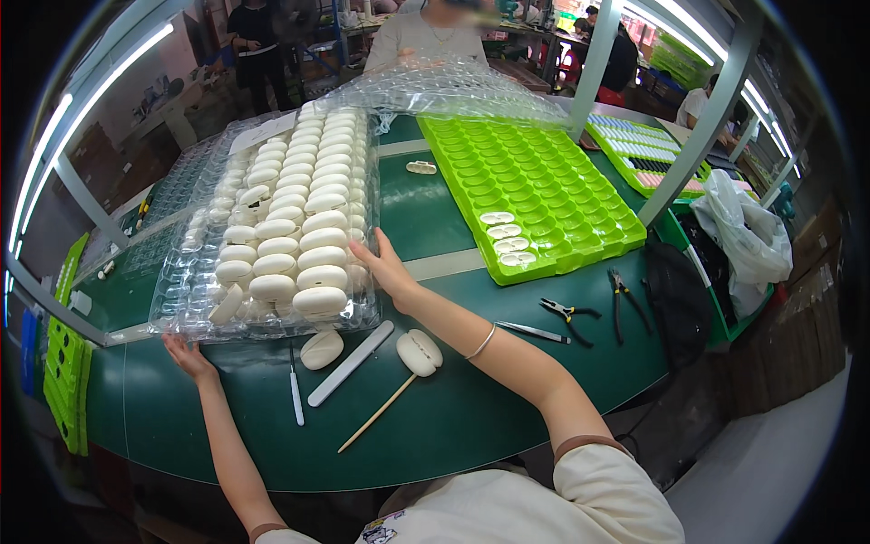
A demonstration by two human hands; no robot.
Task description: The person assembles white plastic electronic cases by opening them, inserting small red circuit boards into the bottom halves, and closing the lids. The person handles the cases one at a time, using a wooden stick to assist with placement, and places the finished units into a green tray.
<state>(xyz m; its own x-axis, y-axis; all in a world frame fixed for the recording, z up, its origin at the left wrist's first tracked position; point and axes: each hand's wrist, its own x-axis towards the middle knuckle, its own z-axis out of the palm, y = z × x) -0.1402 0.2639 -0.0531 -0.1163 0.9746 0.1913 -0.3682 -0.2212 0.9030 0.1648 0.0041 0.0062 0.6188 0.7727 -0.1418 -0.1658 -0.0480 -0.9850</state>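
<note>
A clear plastic tray [370, 304] carries rows of white oval cases [323, 276], some tilted or standing on edge; clear layers show beneath it. At its near left corner, my left hand [188, 359] touches the rim with fingers spread. My right hand [387, 270] grips the right side, thumb over the rim and fingers along the wall. Just in front of the tray lie a loose white oval case [322, 349], a long white flat stick [352, 363] and a slim tool with a white handle [296, 399]. Another white case [419, 352] rests against a wooden stick [379, 413].
A green moulded tray [544, 195] at right holds several white oval parts [508, 238]. Tweezers [535, 332] and two pairs of pliers [567, 315] [623, 299] lie right of my arm. A green crate [739, 325] holds a white bag. Across the table, a person [426, 41] stands behind clear plastic sheets [444, 86].
</note>
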